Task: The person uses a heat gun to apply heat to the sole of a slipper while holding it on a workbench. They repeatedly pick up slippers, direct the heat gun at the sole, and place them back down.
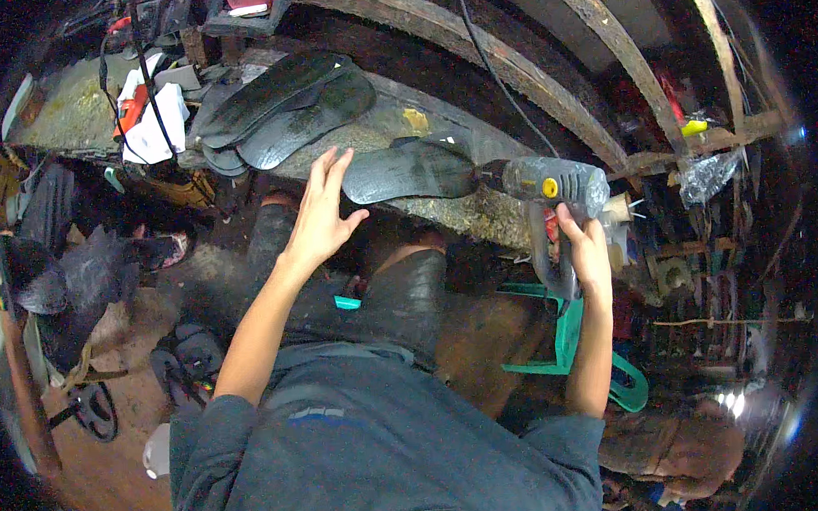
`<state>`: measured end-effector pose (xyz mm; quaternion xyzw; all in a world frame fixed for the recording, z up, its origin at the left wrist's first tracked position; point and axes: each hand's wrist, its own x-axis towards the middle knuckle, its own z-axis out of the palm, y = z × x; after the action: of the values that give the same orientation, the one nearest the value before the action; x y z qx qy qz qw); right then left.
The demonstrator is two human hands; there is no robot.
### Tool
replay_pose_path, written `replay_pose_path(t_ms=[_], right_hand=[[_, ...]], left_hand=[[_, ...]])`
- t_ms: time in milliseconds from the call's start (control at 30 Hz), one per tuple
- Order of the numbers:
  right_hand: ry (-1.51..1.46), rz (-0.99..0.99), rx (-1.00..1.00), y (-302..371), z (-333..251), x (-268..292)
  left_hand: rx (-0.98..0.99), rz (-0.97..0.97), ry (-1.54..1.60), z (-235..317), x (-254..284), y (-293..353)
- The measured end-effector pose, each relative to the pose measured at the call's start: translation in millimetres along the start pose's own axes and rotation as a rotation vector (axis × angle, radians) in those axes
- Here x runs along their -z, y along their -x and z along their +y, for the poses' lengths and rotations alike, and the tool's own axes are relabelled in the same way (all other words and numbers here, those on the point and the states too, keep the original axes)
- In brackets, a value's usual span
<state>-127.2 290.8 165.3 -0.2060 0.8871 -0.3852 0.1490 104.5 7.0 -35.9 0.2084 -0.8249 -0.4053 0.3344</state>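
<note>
A grey heat gun (551, 186) with a yellow round mark is gripped by its handle in my right hand (584, 249). Its nozzle points left, at the heel end of a black shoe sole (406, 173) lying on the worn bench (484, 221). My left hand (322, 213) is beside the sole's left end, fingers stretched and thumb apart, with nothing in it. Whether a fingertip touches the sole I cannot tell. Further left on the bench lies an overlapping pile of several black soles (287, 107).
White paper and an orange item (132, 112) sit at the bench's left, by hanging cords. A dark cord (483, 50) runs down behind the heat gun. Wooden beams (473, 37) cross the back. A green plastic stool or chair (565, 327) stands at my right. Sandals (192, 358) lie on the floor.
</note>
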Motion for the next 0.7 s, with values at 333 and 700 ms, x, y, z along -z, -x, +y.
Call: replay_pose_path(t_ms=[333, 700], right_hand=[[-0.167, -0.054, -0.035, -28, -15, -27], [-0.179, -0.348, 0.147, -8, -64, -70]], left_hand=[[0.282, 0.121, 0.571, -10, -12, 39], [0.349, 0.119, 0.856, -16, -11, 40]])
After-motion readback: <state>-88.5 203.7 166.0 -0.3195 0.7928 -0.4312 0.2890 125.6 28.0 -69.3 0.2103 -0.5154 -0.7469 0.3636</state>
